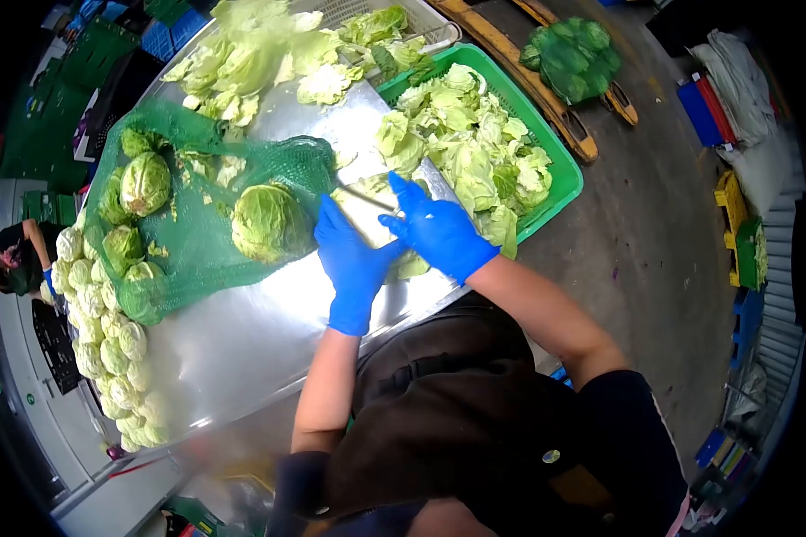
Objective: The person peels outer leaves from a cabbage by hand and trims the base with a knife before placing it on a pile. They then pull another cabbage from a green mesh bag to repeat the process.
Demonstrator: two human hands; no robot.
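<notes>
1. The left hand (pixel 354 259), in a blue glove, has its fingers out straight and its thumb spread wide, cupped against the near side of a pale cabbage (pixel 365 213).
2. The right hand (pixel 439 234), gloved too, is over the cabbage's other side, index finger extended; I can't tell how closed the rest is. A thin dark strip (pixel 364 196), too blurred to name, runs from it across the cabbage.
3. That cabbage sits between the two hands, above the metal table (pixel 242 345).
4. Just beside the left hand, on its outer side, a whole green cabbage (pixel 269 222) rests on green netting (pixel 201 255).
5. Beyond the right hand, a green crate (pixel 560 174) holds a heap of loose leaves (pixel 475 148).
6. Well left of both hands, trimmed cabbages (pixel 112 345) are piled along the table's edge.
</notes>
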